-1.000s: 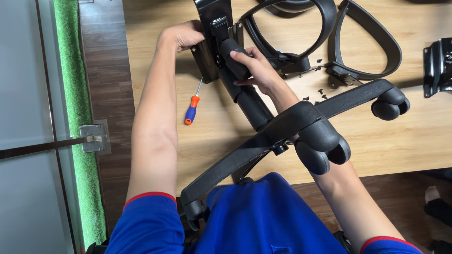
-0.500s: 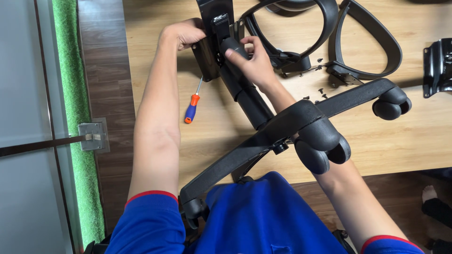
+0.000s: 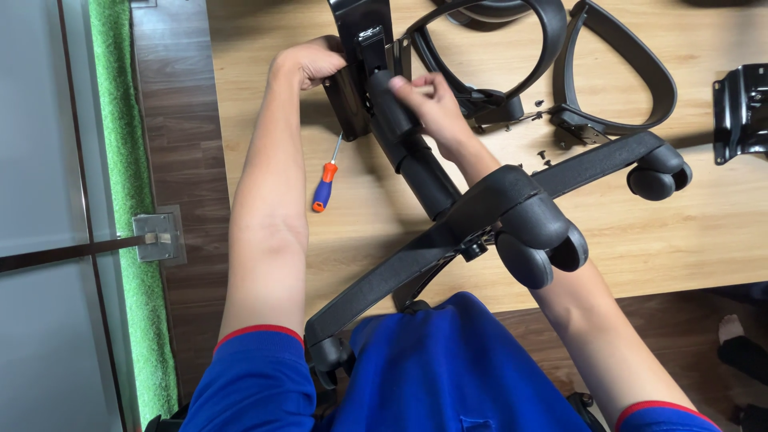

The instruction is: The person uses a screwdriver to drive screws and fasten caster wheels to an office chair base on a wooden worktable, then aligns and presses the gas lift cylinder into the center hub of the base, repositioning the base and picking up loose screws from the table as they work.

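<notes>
Scene: a person sits at a wooden floor (image 3: 384, 240) and works on the parts of an office chair, seen from the head camera.
Left hand (image 3: 312, 60): the fingers are curled closed around the edge of the black metal plate (image 3: 352, 88) at the top of the cylinder; it seems to steady the plate.
Right hand (image 3: 432, 104): the fingers are closed narrow, pinched against the top of the cylinder (image 3: 412, 156) where it meets the plate. I cannot tell if a small part sits between the fingertips.
Cylinder: it lies tilted, its lower end in the hub of the base (image 3: 496, 208), its upper end at the plate, between the two hands.
Base: it rests across the lap of the person, two casters (image 3: 544, 244) close to the right forearm, one more caster (image 3: 656, 176) further right.
Screwdriver (image 3: 324, 184): orange and blue handle, it lies on the floor beside the left forearm, not held.
Armrests (image 3: 616, 72): two black loops lie loose on the floor behind the hands, not attached.
Screws (image 3: 544, 152): some small ones are scattered near the armrests.
Bracket (image 3: 740, 108): a black one lies apart at the right edge.
Progress: I judge it is the middle. Base, casters and cylinder are together; the plate is being joined; armrests, bracket and screws are left, and a seat is not in view.
</notes>
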